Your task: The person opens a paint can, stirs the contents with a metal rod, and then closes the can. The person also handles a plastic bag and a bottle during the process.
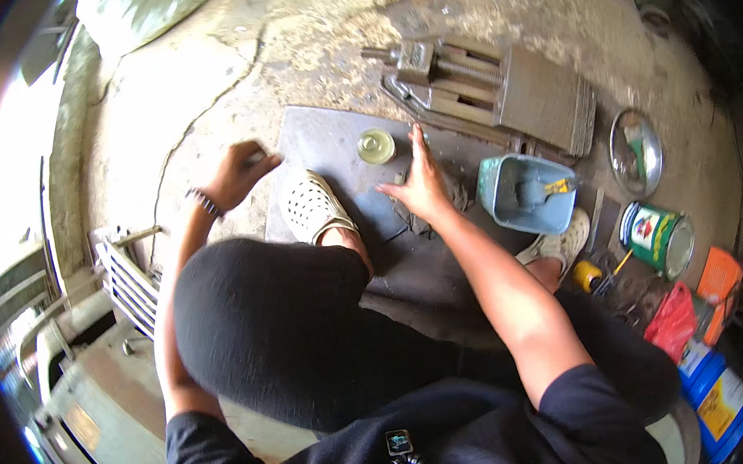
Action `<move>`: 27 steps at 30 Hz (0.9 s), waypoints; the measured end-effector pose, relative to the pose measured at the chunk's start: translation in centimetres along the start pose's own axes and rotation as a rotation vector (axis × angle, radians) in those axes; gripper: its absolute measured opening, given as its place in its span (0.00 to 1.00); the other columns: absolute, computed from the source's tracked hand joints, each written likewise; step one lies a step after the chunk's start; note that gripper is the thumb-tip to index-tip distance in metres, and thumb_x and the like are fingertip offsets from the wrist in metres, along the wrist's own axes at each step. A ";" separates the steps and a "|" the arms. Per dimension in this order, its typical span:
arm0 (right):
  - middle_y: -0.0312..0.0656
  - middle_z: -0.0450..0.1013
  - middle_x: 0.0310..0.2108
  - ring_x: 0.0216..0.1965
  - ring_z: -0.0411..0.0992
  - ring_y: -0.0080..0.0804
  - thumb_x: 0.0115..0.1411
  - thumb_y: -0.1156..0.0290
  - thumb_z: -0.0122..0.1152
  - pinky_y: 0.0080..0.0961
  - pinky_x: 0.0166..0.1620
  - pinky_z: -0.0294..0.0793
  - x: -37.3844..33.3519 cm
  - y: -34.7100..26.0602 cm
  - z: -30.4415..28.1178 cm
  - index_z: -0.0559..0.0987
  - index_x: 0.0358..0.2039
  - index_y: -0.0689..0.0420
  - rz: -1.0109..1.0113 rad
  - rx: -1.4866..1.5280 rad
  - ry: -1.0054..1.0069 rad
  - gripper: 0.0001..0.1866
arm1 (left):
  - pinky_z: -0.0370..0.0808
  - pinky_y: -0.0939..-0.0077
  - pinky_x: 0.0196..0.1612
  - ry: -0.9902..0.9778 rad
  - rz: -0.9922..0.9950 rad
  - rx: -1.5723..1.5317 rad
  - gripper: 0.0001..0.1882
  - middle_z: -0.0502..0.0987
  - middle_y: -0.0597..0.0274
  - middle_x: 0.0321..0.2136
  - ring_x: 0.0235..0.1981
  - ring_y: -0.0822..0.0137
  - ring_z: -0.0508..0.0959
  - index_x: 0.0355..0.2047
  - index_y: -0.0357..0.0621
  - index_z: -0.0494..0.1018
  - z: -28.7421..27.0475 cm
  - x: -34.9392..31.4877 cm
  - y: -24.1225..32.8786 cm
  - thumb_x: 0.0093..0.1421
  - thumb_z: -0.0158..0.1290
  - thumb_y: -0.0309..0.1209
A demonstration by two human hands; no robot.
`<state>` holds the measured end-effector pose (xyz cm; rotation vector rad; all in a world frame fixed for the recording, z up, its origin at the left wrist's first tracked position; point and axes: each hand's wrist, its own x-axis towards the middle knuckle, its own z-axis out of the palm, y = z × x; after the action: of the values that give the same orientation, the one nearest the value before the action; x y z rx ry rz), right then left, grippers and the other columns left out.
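Note:
My left hand (243,176) is raised at the left, above the pale floor. Its fingers are curled toward the thumb, and a small greyish patch shows between them, too blurred to name. My right hand (422,181) hangs open over the dark metal plate (320,127), its fingers stretched and the thumb apart. Beyond it, on the plate, stands a small round clear container (376,146) with pale yellowish-green contents, touched by neither hand. A dark rumpled cloth (454,195) lies partly hidden behind my right hand.
Right of my hand sits a light-blue tub (510,212) with a yellow-handled tool (560,186) inside. A large machine vise (491,83) lies beyond the plate. Further right are a shiny metal bowl (617,156), a green can (658,240), a red bag (671,322) and a blue bucket (727,426).

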<state>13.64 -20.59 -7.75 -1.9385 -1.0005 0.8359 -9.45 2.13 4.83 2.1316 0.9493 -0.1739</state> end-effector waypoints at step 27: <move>0.52 0.77 0.45 0.46 0.77 0.48 0.42 0.58 0.78 0.38 0.50 0.77 -13.3 -5.7 -15.2 0.68 0.55 0.61 -0.034 -0.190 -0.037 0.42 | 0.71 0.71 0.47 0.257 0.650 -0.059 0.23 0.76 0.56 0.40 0.41 0.66 0.75 0.53 0.40 0.72 -8.9 -1.7 23.4 0.73 0.38 0.44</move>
<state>17.71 -35.02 6.98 -2.0650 -1.1681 0.7835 3.68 -2.34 25.71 2.3241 0.3468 0.4530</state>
